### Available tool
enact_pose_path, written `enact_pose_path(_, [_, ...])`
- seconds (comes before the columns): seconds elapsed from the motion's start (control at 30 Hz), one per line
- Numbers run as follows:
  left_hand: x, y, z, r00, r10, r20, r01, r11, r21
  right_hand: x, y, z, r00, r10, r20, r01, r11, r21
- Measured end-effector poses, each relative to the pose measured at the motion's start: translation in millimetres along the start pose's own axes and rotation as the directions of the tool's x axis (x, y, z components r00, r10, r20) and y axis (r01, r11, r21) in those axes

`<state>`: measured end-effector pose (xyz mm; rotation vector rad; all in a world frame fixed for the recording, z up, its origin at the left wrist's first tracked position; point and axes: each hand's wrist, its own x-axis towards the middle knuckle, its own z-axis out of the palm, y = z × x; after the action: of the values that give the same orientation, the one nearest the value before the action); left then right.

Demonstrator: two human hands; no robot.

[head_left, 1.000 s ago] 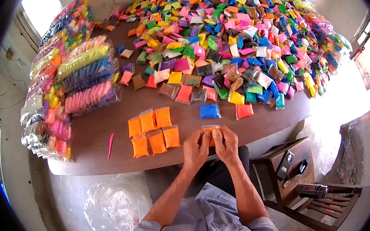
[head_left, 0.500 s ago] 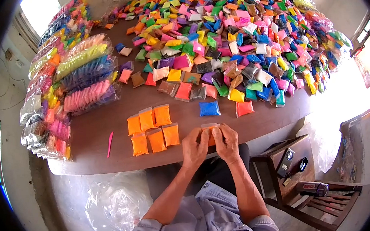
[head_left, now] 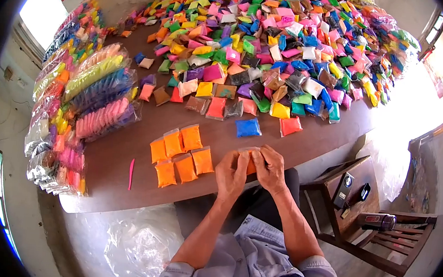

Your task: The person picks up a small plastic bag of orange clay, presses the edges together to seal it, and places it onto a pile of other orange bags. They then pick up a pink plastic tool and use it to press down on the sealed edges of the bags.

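Packet (head_left: 251,167), orange, was at the near edge of the table (head_left: 107,168), grasped by the person's left hand (head_left: 232,171) and right hand (head_left: 270,168). Six orange packets (head_left: 184,168) lay leftward; a blue packet (head_left: 248,127) lay beyond. Farther back, I observed the mixed pile (head_left: 270,43).
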<state>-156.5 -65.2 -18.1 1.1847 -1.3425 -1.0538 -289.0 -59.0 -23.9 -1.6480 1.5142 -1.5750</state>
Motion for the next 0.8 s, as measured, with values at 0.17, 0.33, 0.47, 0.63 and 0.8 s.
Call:
enact_pose_path(0.17, [-0.4, -3.3, 1.6, 0.994, 0.098, -0.044, -0.095, 0.993, 0.067, 3.7, -9.2, 0.2, 1.000, -0.011, 0.018, 0.011, 0.999, 0.037])
enact_pose_path(0.33, [-0.2, -2.9, 1.2, 0.997, 0.062, -0.042, -0.058, 0.994, 0.094, 6.2, -11.9, 0.3, 0.999, 0.032, 0.000, -0.032, 0.998, 0.056])
enact_pose_path(0.47, [-0.3, 0.0, 4.6, 0.997, 0.078, -0.001, -0.078, 0.997, 0.003, 1.0, 2.1, 2.1, 0.997, 0.062, -0.040, -0.061, 0.997, 0.039])
enact_pose_path(0.63, [3.6, -1.3, 1.8, 0.991, 0.076, 0.106, -0.094, 0.980, 0.176, 2.0, 1.0, -1.1, 0.996, 0.080, -0.044, -0.080, 0.997, -0.006])
enact_pose_path(0.8, [1.2, 4.4, 1.6, 0.986, 0.159, 0.059, -0.167, 0.968, 0.187, 5.9, -9.6, 2.7, 0.996, 0.081, -0.038, -0.078, 0.994, 0.076])
